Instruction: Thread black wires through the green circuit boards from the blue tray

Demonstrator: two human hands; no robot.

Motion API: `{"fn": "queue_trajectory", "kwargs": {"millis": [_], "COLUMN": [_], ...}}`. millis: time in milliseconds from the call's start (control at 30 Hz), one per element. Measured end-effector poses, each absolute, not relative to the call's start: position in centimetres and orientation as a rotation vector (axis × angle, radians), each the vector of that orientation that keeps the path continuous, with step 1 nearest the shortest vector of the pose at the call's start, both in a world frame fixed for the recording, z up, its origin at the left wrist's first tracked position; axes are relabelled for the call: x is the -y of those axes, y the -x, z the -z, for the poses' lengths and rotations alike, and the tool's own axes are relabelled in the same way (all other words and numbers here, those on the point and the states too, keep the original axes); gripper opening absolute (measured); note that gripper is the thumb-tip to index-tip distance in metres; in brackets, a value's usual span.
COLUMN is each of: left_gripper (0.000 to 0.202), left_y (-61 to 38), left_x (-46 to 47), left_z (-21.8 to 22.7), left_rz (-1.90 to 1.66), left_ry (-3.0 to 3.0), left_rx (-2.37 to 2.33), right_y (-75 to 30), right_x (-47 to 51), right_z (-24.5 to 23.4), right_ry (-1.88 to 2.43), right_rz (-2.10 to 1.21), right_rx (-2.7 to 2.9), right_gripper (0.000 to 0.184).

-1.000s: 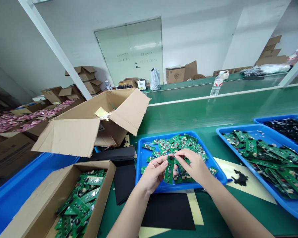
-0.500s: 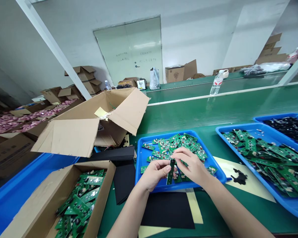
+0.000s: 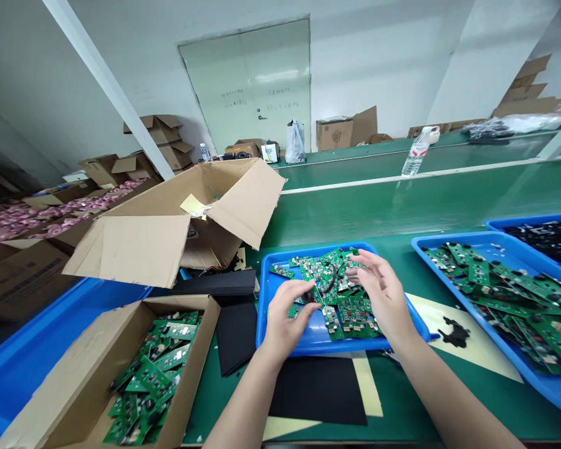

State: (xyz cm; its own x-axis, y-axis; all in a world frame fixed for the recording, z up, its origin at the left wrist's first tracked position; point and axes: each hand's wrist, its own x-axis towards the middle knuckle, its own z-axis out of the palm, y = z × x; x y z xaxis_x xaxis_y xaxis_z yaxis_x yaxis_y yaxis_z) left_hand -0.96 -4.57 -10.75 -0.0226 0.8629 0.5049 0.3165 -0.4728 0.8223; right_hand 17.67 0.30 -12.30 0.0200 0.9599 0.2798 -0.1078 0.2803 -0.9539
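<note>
A small blue tray (image 3: 280, 330) in front of me holds a heap of green circuit boards (image 3: 341, 293). My left hand (image 3: 287, 318) is over the tray's left part, its fingers pinched on one narrow green board (image 3: 314, 293) at the heap's edge. My right hand (image 3: 383, 293) hovers over the heap's right side with its fingers spread and nothing in them.
A cardboard box of green boards (image 3: 154, 374) stands at the lower left, with an open empty box (image 3: 168, 231) behind it. Black foam sheets (image 3: 236, 330) lie between. A larger blue tray of boards (image 3: 505, 293) is on the right. A water bottle (image 3: 414, 156) stands on the far belt.
My right hand let go of the narrow board and opened over the heap. My left hand carried the board forward and down to the pile. The camera tilted slightly.
</note>
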Motion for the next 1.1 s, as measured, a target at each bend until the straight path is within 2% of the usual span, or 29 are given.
{"fn": "queue_trajectory", "kwargs": {"millis": [67,133,200,267,367,733,1100], "left_gripper": [0.025,0.027,0.028,0.030,0.033,0.033,0.031], "left_y": [1.0,1.0,0.9,1.0,1.1,1.3,0.7], "left_x": [4.7,4.8,4.8,4.7,4.6,4.4,4.4], "left_z": [10.8,10.9,11.1,11.2,11.2,11.3,11.1], "left_rz": [-1.579,-1.557,-1.531,-1.529,-1.551,-1.567,-1.567], "left_ry": [-2.195,-2.448,-2.556,-2.589,-2.609,-2.639,-2.481], "left_rx": [-1.211,-1.177,-1.181,-1.196,-1.218,-1.238,-1.168], "right_y": [-17.6,-17.4,-17.2,-17.1,-17.2,-17.4,-17.2], "right_x": [-0.5,-0.3,0.1,0.6,1.1,1.0,1.0], "right_z": [12.3,12.1,11.7,11.3,10.8,10.4,10.7], "right_ry": [0.903,0.869,0.835,0.806,0.784,0.718,0.671], "right_rz": [-1.389,-1.633,-1.803,-1.903,-1.949,-1.991,-2.013], "right_rx": [1.193,1.258,1.346,1.394,1.405,1.422,1.414], "right_gripper": [0.034,0.046,0.050,0.046,0.038,0.031,0.039]}}
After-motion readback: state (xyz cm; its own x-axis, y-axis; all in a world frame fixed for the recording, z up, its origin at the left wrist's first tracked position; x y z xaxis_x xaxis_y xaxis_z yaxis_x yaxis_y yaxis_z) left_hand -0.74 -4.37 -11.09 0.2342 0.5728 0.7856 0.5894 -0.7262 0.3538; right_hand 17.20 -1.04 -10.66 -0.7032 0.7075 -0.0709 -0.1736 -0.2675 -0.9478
